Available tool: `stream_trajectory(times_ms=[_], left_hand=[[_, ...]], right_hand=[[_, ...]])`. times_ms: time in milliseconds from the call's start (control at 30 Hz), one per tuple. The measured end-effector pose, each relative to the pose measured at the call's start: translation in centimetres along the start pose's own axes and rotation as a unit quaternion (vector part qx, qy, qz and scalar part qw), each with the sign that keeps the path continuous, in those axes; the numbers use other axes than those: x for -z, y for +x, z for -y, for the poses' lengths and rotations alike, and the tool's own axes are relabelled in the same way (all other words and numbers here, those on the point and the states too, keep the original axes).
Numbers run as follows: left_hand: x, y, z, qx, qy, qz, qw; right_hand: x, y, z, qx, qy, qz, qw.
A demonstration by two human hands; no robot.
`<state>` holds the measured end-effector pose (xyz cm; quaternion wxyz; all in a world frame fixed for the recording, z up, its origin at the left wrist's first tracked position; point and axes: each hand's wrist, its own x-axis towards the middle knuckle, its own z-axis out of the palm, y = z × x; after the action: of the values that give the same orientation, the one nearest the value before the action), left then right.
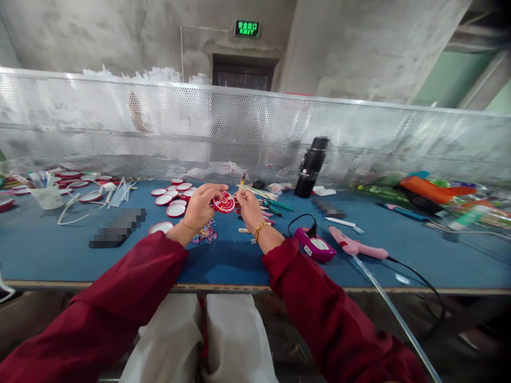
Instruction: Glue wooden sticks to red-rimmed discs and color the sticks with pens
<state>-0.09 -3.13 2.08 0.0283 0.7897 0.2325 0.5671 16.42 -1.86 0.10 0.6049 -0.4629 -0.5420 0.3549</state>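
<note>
My left hand [202, 205] is closed on the edge of a round red lid [224, 202] with white printing, held up over the table. Close beside it, my right hand [249, 211] pinches a thin yellowish stick [241, 184] with a dark upper end. The stick's lower end is hidden by my fingers. To the left of my left hand lie several red-rimmed lids [176, 209], white insides up. Small coloured rubber bands [205, 234] are heaped below the left hand. Behind the right hand are more thin sticks [255, 192] and dark green tools [279, 205].
A pink glue gun [351, 242] with a long clear glue stick lies at right, beside a purple power box [315, 246]. A black bottle [312, 167] stands behind. A plastic cup [47, 196] and a dark pixelated object [117, 227] are at left. Perforated metal panel [167, 122] borders the back.
</note>
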Motion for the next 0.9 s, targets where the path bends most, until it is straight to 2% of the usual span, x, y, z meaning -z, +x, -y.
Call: stream_trajectory(times_ms=[167,267,333,400,467,533,633,700,800,900], left_hand=[[-0.1,0.1,0.6,-0.076,0.016,-0.031,0.996],[-0.2,0.0,0.6,-0.083,0.014,-0.029,0.996],[-0.4,-0.1,0.7,-0.034,0.021,-0.019,0.999],[-0.7,-0.2,0.8,0.052,0.015,-0.013,0.998],[-1.1,-0.3,1.2,0.14,-0.025,0.001,0.99],[-1.5,-0.4,1.7,0.196,-0.073,0.03,0.977],[-1.7,-0.4,2.3,0.222,-0.076,0.07,0.97],[-1.7,-0.5,2.6,0.22,-0.055,0.085,0.97],[-1.8,-0.6,2.5,0.221,-0.068,0.109,0.967],[-2.0,-0.7,2.0,0.26,-0.165,0.145,0.94]], right_hand=[[-0.2,-0.1,0.1,0.009,0.031,-0.003,0.999],[-0.3,-0.1,0.1,0.017,0.044,-0.004,0.999],[-0.2,0.0,0.1,0.026,0.046,-0.006,0.999],[-0.2,0.0,0.1,0.037,0.038,-0.019,0.998],[-0.1,0.1,0.1,0.042,0.023,-0.046,0.998],[0.0,0.1,0.1,0.041,0.01,-0.067,0.997],[0.1,0.3,-0.1,0.053,-0.013,-0.066,0.996],[0.2,0.3,-0.2,0.096,-0.066,-0.067,0.991],[0.2,0.1,-0.2,0.184,-0.192,-0.083,0.96],[0.3,-0.2,-0.1,0.22,-0.264,-0.099,0.934]])
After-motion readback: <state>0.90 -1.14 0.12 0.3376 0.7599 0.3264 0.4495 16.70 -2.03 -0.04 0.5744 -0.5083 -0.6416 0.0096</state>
